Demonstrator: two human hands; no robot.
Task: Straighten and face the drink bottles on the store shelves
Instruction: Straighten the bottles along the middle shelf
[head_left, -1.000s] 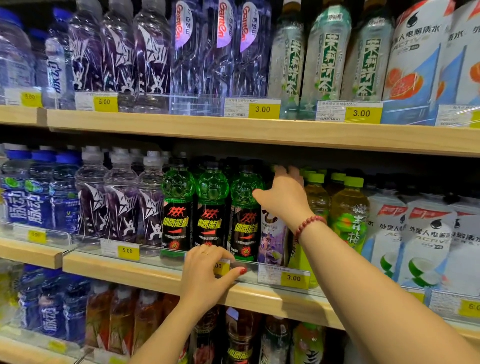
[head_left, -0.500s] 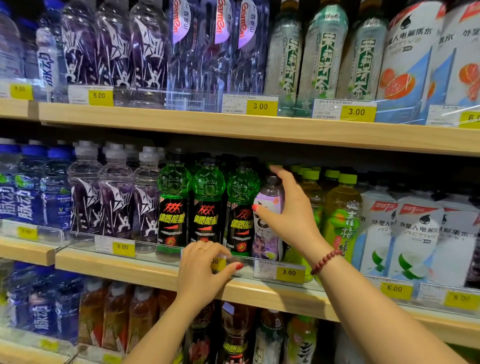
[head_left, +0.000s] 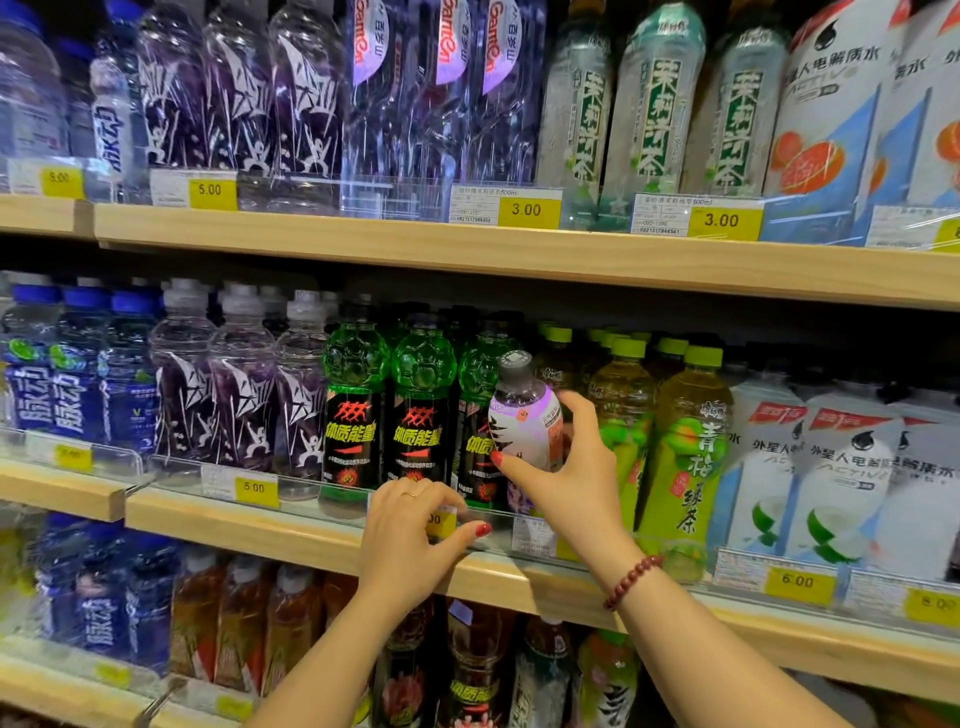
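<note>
Purple-labelled and grey-capped, one small bottle (head_left: 524, 415) is being held at the front of the middle shelf (head_left: 249, 525), just in front of the row of green energy drinks (head_left: 423, 410) and beside the yellow-green tea bottles (head_left: 685, 441). The right hand (head_left: 566, 478) is gripping it, thumb lying across the label's left side and fingers wrapping round the right. The left hand (head_left: 410, 530) is sitting lower down, fingers curling over the clear rail (head_left: 296, 491) along the shelf's front, thumb stretching out just below a yellow price tag (head_left: 441, 521).
</note>
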